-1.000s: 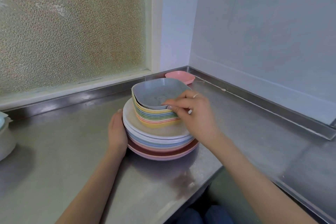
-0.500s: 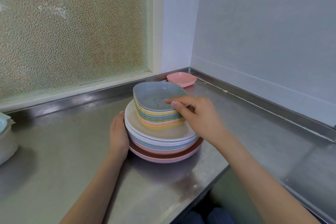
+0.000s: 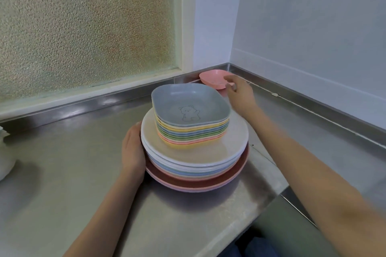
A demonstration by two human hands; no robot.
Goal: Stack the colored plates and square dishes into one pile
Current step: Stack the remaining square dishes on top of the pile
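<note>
A pile of round plates [image 3: 194, 165], cream and white on top with blue, pink and dark red beneath, stands near the front edge of a stainless steel counter [image 3: 62, 173]. Centred on the top plate sits a nested stack of square dishes [image 3: 191, 133] in yellow, green and pink bands, capped by a grey-blue dish [image 3: 189, 104] printed with a small bear outline. The left hand [image 3: 132, 152] rests flat against the left side of the plate pile, fingers straight, gripping nothing. The right hand [image 3: 240, 92] reaches past the stack toward the counter's back corner, fingers loosely spread and holding nothing, just over a lone pink square dish [image 3: 211, 78]; whether it touches the dish cannot be told. Behind the counter are a frosted glass window [image 3: 83, 27] and a pale wall [image 3: 313, 27]. A white object [image 3: 5, 158] shows partly at the left edge.
</note>
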